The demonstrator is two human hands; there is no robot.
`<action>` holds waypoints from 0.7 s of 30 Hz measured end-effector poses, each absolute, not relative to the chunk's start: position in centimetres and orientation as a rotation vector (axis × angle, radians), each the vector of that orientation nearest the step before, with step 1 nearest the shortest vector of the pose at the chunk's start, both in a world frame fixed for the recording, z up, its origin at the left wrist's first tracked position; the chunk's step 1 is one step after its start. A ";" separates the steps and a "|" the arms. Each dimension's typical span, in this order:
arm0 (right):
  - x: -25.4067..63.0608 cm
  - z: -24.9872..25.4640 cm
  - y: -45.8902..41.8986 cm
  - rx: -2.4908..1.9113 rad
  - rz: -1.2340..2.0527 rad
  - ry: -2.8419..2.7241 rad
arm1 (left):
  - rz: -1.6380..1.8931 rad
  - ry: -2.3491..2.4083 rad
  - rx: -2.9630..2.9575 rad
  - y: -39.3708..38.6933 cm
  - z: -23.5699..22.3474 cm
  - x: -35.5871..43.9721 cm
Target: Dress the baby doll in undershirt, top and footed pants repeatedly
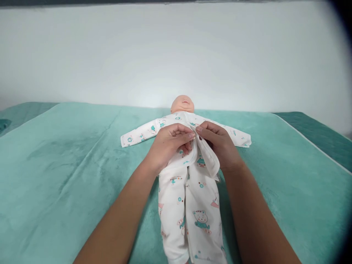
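Observation:
A baby doll (182, 104) lies on its back, its head away from me and its arms stretched out sideways. It wears a white printed jacket (145, 132) and matching white trousers (202, 205) with animal figures. Over the doll's chest, my left hand (176, 141) pinches the jacket's front edge between thumb and fingers. Close beside it, my right hand (216, 141) grips the other front edge, and that panel's lower corner hangs folded outward, showing its plain inside. Any fastener between the fingertips is too small to make out.
A light green plush cover (82, 183) lies under the doll, with a crease running along its left side. Darker green bedding (316, 135) shows at the right beyond the cover's pale edge. A white wall (110, 55) stands behind the doll's head.

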State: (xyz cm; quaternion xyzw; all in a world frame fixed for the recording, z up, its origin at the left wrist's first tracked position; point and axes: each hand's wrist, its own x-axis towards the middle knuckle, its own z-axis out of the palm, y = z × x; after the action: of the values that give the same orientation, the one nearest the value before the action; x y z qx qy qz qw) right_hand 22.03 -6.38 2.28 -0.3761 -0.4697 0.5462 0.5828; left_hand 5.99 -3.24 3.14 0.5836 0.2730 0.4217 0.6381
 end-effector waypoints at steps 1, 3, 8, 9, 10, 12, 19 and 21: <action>22.0 2.3 -6.4 -0.886 1.269 -1.099 | 0.956 0.616 1.330 -3.2 3.1 5.9; 22.0 2.2 -6.4 -0.897 1.262 -1.107 | 0.938 0.599 1.326 -3.0 3.1 5.8; 21.9 2.1 -6.3 -0.926 1.221 -1.148 | 0.909 0.562 1.332 -2.6 2.9 5.5; 21.8 2.1 -6.3 -0.933 1.217 -1.154 | 0.908 0.558 1.340 -2.6 2.9 5.5; 21.8 2.1 -6.2 -0.938 1.219 -1.159 | 0.909 0.556 1.347 -2.6 2.8 5.5; 21.8 2.1 -6.2 -0.944 1.232 -1.166 | 0.911 0.554 1.361 -2.6 2.8 5.4; 21.8 2.1 -6.3 -0.974 1.201 -1.159 | 0.883 0.557 1.410 -2.9 2.9 5.3; 21.7 2.1 -6.3 -0.973 1.189 -1.170 | 0.884 0.552 1.410 -2.9 2.9 5.3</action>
State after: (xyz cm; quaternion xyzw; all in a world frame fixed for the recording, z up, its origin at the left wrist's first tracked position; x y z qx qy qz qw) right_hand 21.73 -6.34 2.09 -0.4145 -0.4984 0.5065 0.5686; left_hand 5.28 -2.90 2.85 0.6181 0.2420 0.3877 0.6396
